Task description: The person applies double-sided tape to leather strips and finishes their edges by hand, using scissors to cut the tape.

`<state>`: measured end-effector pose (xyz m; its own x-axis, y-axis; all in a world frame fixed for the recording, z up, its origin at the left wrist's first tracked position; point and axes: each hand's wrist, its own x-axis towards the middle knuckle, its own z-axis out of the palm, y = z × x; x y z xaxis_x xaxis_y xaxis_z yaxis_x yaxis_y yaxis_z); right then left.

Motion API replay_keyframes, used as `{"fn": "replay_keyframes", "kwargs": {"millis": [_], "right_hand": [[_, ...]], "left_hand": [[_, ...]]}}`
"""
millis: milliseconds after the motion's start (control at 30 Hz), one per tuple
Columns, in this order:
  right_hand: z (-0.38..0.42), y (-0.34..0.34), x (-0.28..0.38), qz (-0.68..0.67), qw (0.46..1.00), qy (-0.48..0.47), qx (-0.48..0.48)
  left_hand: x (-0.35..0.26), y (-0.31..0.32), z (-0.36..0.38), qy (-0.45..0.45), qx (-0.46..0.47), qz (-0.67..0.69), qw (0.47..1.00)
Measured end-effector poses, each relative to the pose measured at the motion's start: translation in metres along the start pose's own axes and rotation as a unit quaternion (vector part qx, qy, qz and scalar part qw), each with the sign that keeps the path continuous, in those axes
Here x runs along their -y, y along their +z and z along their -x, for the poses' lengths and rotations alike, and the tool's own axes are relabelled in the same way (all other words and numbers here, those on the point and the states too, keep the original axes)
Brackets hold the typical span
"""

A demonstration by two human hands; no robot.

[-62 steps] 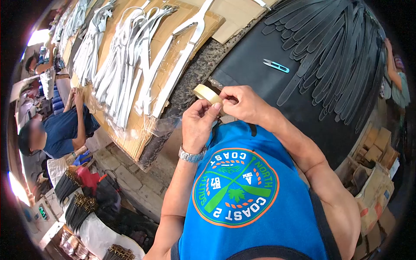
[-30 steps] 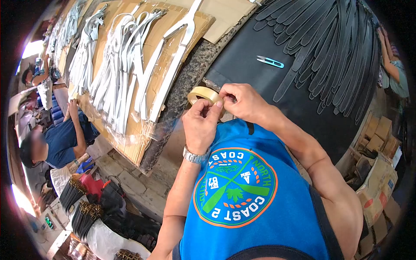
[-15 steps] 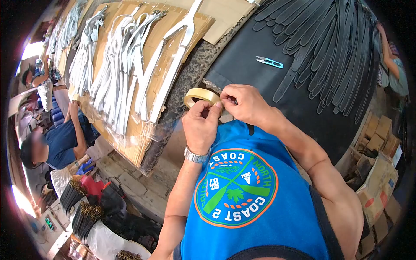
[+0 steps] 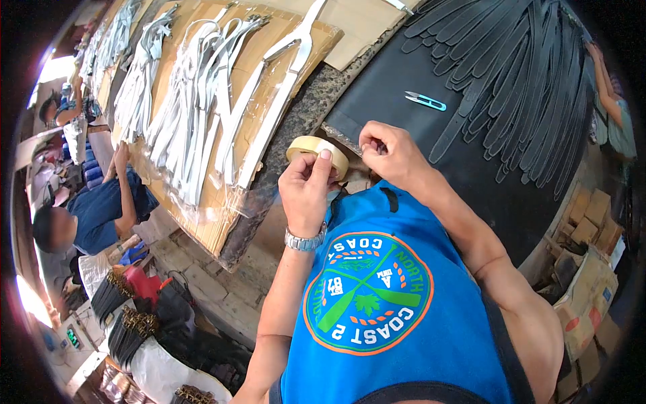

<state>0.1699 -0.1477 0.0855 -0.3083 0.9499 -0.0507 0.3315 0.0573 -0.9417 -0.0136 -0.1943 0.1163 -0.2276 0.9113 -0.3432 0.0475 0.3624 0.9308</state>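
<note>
My left hand [image 4: 307, 185], with a metal watch at the wrist, grips a roll of yellowish tape [image 4: 343, 160]; the thumb presses on the roll's outer face. Just to the right, my right hand [image 4: 390, 151] is closed with the fingertips pinched together. Whatever the pinch holds, if anything, is too small to make out. A narrow gap separates that hand from the roll. Beyond the right hand, blue-handled thread snips [image 4: 426, 102] lie on the black table surface [image 4: 377, 94].
Dark straps [image 4: 498, 87] fan out over the black table. White straps [image 4: 195, 108] lie on a cardboard-covered table [image 4: 269, 108] at the left. A person in dark blue [image 4: 101, 212] is beside it. Cardboard boxes [image 4: 585, 303] stand at the lower right.
My right hand has moved away from the tape roll, to the right and slightly up. My left thumb now lies across the roll, which shows more of its outer face.
</note>
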Motion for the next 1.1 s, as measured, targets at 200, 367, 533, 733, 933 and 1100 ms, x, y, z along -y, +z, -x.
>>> {"fn": "replay_keyframes", "kwargs": {"millis": [200,367,533,733,933,1100], "right_hand": [[0.001,0.002,0.008,-0.005,0.999,-0.05,0.009],[-0.008,0.002,0.008,0.056,0.996,-0.051,0.05],[-0.009,0.013,0.008,0.057,0.996,-0.05,0.041],[-0.008,0.017,0.01,0.019,0.999,-0.025,0.023],[0.002,0.014,0.005,-0.013,1.0,-0.003,-0.026],[0.013,-0.005,0.007,-0.066,0.996,0.046,0.032]], "left_hand": [[0.002,0.003,0.0,0.008,0.025,-0.006,1.0],[0.008,0.002,0.002,0.08,0.011,-0.13,0.988],[0.01,0.0,0.003,0.126,0.006,-0.166,0.978],[0.01,0.003,0.005,0.136,-0.015,-0.182,0.974],[0.008,0.007,0.0,-0.009,-0.042,0.088,0.995],[0.005,-0.008,-0.014,-0.069,-0.041,0.157,0.984]]}}
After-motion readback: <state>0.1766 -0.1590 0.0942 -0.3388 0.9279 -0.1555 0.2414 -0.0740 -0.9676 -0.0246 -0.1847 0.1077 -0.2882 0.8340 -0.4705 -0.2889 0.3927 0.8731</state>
